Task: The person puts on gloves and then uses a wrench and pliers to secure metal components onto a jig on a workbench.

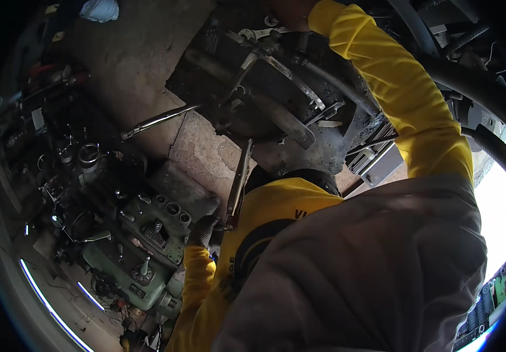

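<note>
My left hand point(203, 230), in a grey glove, is closed at the lower end of a long metal bar point(241, 176), close beside my body. The bar points up and away toward the workbench. My right arm, in a yellow sleeve, stretches far forward; my right hand point(291, 13) is in deep shadow at the top edge, and its fingers cannot be made out. It is nearest to a shiny wrench point(259, 33) on the dark, dirty bench top point(191, 70). Near it lie a curved metal frame point(291, 76) and a thick pipe point(282, 117).
On the left stands a green lathe-like machine point(115, 264) with levers and knobs. Another bright metal rod point(159, 121) juts out over the floor from the bench's left side. Dark thick tubes point(476, 88) and metal stock crowd the right. A pale cloth point(99, 10) lies at the far left.
</note>
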Demonstrator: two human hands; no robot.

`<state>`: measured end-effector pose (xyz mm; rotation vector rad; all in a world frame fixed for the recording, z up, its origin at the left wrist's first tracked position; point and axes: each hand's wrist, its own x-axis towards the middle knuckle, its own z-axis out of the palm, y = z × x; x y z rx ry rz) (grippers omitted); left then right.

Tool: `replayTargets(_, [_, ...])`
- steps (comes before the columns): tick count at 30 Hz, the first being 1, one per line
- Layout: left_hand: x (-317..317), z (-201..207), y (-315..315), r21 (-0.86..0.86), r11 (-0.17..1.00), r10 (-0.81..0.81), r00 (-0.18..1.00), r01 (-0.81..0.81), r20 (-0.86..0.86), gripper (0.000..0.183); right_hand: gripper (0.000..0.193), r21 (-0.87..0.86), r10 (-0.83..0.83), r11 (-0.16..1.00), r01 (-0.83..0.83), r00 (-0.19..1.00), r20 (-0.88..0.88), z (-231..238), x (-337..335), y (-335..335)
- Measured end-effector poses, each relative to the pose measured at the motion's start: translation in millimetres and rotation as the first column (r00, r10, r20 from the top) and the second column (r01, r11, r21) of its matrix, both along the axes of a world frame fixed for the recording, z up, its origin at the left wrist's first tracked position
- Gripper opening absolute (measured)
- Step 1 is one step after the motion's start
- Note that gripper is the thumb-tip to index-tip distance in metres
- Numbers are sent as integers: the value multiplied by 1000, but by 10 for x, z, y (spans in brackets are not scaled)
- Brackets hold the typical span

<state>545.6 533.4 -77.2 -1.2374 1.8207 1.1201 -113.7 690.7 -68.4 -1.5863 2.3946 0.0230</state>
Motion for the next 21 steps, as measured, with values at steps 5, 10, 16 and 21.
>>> replayTargets(5, [29, -152, 10, -8, 999, 52, 995, -53, -82, 32, 29, -185, -9, 981, 53, 973, 232, 113, 44, 75])
replayTargets(10, [-739, -10, -6, 77, 962, 265, 963, -261, -52, 34, 32, -125, -12, 991, 49, 961, 275, 50, -88, 133])
replayTargets(16, [-686, -11, 2, 44, 975, 219, 976, -219, 10, 35, 36, -336, 168, 941, 39, 807, 566, 41, 172, 37])
replayTargets(21, [-786, 94, 137, 66, 946, 306, 940, -319, 151, 31, 39, -521, 432, 850, -77, 668, 606, -53, 598, 100])
